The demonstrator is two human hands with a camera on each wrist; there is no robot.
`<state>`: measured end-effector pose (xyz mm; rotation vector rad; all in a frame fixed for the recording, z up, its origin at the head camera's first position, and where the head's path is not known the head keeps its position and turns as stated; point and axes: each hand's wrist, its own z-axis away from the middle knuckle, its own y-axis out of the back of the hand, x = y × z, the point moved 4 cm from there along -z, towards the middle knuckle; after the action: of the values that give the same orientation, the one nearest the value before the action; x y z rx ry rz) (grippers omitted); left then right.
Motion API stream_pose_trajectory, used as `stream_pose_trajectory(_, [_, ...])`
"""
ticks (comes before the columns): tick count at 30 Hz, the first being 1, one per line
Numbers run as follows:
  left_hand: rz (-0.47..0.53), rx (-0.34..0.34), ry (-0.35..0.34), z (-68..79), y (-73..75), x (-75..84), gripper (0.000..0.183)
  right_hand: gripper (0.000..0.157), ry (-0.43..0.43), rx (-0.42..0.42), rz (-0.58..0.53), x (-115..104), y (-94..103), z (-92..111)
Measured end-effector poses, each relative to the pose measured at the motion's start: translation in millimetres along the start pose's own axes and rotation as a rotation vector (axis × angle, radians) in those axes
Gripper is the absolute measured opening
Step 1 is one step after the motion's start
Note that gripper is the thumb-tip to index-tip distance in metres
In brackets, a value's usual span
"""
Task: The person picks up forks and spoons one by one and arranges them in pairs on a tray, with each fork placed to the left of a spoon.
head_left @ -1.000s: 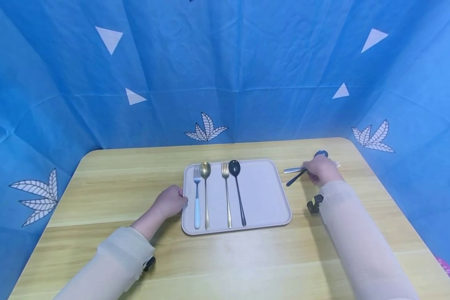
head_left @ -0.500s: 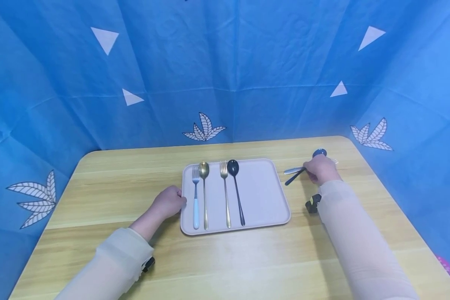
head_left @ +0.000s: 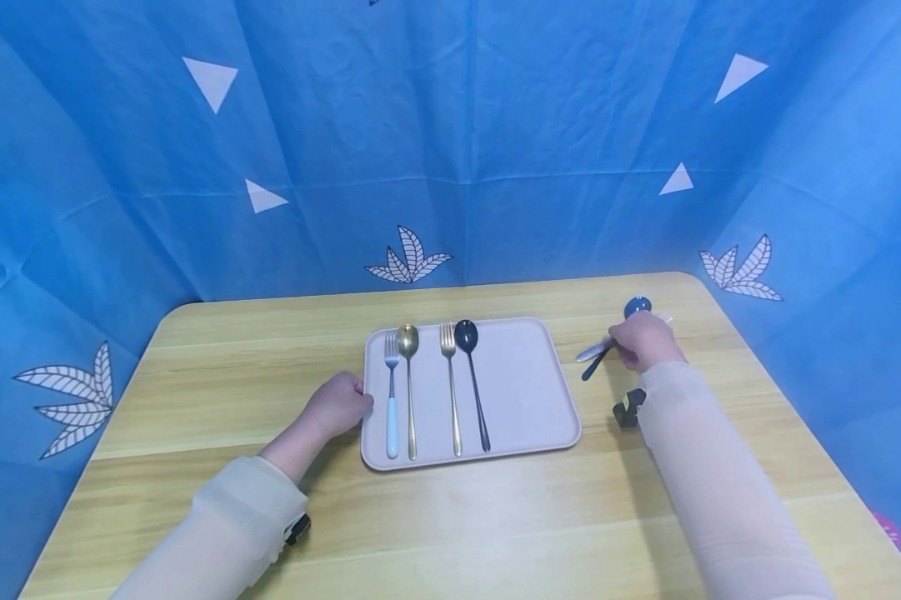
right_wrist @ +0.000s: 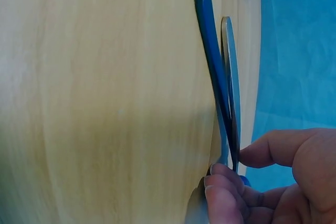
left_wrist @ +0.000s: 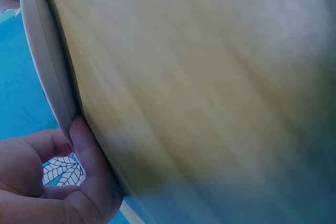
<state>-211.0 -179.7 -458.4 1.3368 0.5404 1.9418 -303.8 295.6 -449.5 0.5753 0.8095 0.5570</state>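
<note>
My left hand [head_left: 335,406] pinches the left rim of a pale rectangular tray [head_left: 528,392], thumb on one side and fingers under it in the left wrist view. On the tray lie a fork with a light-blue handle [head_left: 392,425], a gold spoon [head_left: 408,340], a gold fork [head_left: 453,392] and a black spoon [head_left: 467,336]. To the right of the tray, my right hand [head_left: 643,339] pinches a dark spoon [head_left: 637,307] and a fork with a light handle [head_left: 589,351] together. Their handles [right_wrist: 209,40] stick out side by side; the middles are hidden by the fingers.
Everything is on a light wooden table [head_left: 450,525] with rounded far corners. A blue patterned curtain [head_left: 465,125] hangs close behind and at both sides. Each wrist carries a small black device [head_left: 628,408].
The light-handled fork and dark spoon have turned under my right hand; their handles now lie closer together and angle more toward me. My left hand and the tray have not moved.
</note>
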Motion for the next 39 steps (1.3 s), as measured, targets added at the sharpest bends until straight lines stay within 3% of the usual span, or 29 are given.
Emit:
stream_pose_trajectory(19, [0.010, -0.009, 0.028, -0.3, 1.5, -1.2, 0.017, 0.029, 0.021, -0.059, -0.071, 1.4, 0.4, 8.4])
stream_pose_trajectory(28, [0.006, -0.010, 0.033, -0.5, 0.7, -2.6, 0.016, 0.024, 0.059, -0.113, 0.008, 8.2, 2.7, 6.8])
stream_pose_trajectory(33, [-0.003, -0.007, 0.032, -0.6, 0.2, -2.7, 0.018, 0.029, 0.123, -0.135, 0.103, 12.1, 7.7, 5.6])
stream_pose_trajectory(39, [0.001, -0.010, 0.041, -1.5, -0.8, -3.7, 0.017, 0.026, 0.103, -0.154, 0.013, 20.6, 12.0, 11.5])
